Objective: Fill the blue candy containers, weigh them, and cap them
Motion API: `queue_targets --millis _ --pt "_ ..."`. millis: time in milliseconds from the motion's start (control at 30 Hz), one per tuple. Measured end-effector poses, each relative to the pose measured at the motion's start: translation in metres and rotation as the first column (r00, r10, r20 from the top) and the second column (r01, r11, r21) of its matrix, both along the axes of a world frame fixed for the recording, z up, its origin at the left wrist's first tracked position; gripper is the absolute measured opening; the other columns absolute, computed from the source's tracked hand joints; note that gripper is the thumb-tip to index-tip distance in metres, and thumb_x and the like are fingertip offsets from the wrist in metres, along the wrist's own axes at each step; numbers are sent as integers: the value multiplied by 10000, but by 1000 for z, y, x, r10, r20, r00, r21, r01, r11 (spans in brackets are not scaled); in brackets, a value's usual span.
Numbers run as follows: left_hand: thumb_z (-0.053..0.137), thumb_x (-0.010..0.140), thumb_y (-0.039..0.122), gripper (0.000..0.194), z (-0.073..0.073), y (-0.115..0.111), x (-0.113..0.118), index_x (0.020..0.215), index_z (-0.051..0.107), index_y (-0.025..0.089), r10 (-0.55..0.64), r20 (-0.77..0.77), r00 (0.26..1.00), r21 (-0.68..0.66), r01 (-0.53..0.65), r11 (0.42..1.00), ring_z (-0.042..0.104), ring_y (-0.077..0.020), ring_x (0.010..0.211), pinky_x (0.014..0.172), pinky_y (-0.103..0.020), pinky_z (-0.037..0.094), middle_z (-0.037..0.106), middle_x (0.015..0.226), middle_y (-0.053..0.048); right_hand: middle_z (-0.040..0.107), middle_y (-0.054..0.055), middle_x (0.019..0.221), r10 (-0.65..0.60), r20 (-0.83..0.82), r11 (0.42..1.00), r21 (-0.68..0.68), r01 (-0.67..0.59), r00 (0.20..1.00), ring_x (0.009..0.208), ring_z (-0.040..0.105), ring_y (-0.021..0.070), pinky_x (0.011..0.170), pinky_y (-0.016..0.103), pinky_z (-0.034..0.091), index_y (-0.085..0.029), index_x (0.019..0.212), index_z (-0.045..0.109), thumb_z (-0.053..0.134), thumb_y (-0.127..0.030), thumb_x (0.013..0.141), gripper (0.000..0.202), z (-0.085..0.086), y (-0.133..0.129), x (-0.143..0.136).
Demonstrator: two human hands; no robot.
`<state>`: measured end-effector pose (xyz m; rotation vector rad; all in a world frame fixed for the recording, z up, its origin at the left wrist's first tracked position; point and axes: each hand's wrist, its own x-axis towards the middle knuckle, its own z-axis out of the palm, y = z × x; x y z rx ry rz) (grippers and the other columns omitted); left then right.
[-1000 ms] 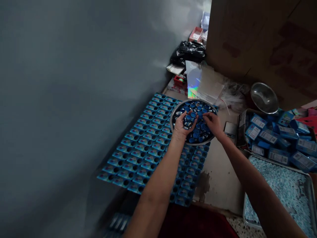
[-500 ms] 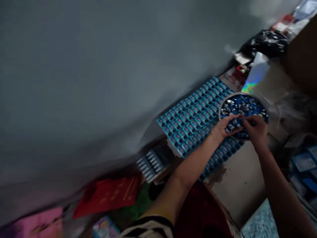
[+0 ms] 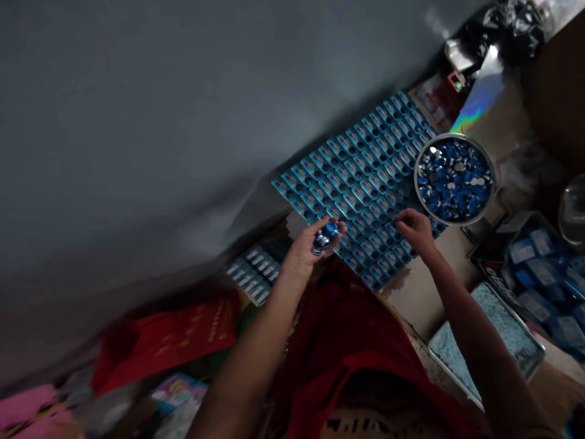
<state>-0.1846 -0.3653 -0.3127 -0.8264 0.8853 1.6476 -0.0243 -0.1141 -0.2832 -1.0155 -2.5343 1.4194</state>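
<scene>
My left hand [image 3: 307,244] is cupped around several small blue-and-silver round caps [image 3: 331,229], held over the near left part of the blue cards. The cards [image 3: 351,177] lie in close rows, each with a dark round spot. My right hand [image 3: 415,230] is over the right side of these rows, thumb and fingers pinched together. What sits between its fingertips is too small to make out. Just beyond the right hand stands a round metal bowl [image 3: 417,183] full of similar blue-and-silver caps [image 3: 454,177].
At lower right are a tray of pale blue pieces [image 3: 484,341] and a box with blue packets [image 3: 543,268]. A red bag [image 3: 183,341] and a tray of silver pieces [image 3: 256,274] lie at left. A shiny rainbow sheet [image 3: 479,97] is behind the bowl; the wall rises on the left.
Both hands have left the bowl. My left hand has moved left with caps in it, and my right hand has come over the card rows. The view has shifted too.
</scene>
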Motion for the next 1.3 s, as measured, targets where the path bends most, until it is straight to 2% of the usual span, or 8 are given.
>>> queue_targets --millis 233,367,633,800,900,1000,1133,1300 --pt "559 991 198 173 6 -30 -13 1014 711 120 46 88 995 110 -56 992 796 -209 838 537 -186 609 772 996 -150 725 30 732 -338 156 899 -237 367 928 645 663 206 670 338 529 -182 932 763 734 -503 663 420 -31 -41 52" --pt "600 982 198 126 3 -47 -18 1019 700 131 128 147 981 133 -148 980 773 -166 791 478 -116 525 754 975 -136 736 57 742 -362 186 862 -307 404 914 689 702 236 680 357 565 -190 878 733 771 -563 632 450 -41 -65 39" --pt "642 1001 228 91 0 -83 -36 993 690 152 211 94 973 107 -221 969 757 -160 741 456 -139 538 756 921 -94 768 43 853 43 -8 996 -80 -44 999 788 684 202 759 312 536 -205 901 765 684 -383 793 224 -54 -100 -101" --pt "565 1048 222 158 2 -108 -50 983 693 156 278 70 958 12 -279 960 753 -154 717 481 -161 569 757 873 -68 775 64 952 423 154 866 220 -449 893 906 678 206 868 299 480 -184 932 792 666 -175 857 147 -45 -141 -207" --pt "515 1076 239 216 2 -124 -52 982 694 164 268 32 963 -52 -266 962 747 -150 685 493 -182 594 753 842 -57 772 58 1001 485 226 807 257 -532 845 947 672 201 863 281 459 -172 1008 792 631 -141 879 209 -37 -138 -223" --pt "523 1084 281 232 1 -131 -47 962 683 166 203 38 978 -29 -202 979 769 -157 739 503 -173 598 766 902 -68 759 34 940 434 272 840 221 -495 859 877 656 181 812 265 448 -161 994 783 645 -130 839 210 -29 -109 -184" --pt "504 1092 286 265 1 -113 -28 926 667 159 71 70 995 2 -71 997 776 -171 750 489 -186 606 773 917 -82 738 12 830 201 266 969 87 -231 943 776 651 168 737 259 458 -167 918 773 660 -196 811 159 -17 -75 -60" --pt "460 1094 254 299 -2 -72 6 912 675 155 -123 108 987 78 115 990 782 -187 732 495 -226 634 779 914 -92 749 10 785 -156 398 988 61 144 904 744 674 193 745 300 501 -204 844 753 687 -271 769 120 -23 -110 101"
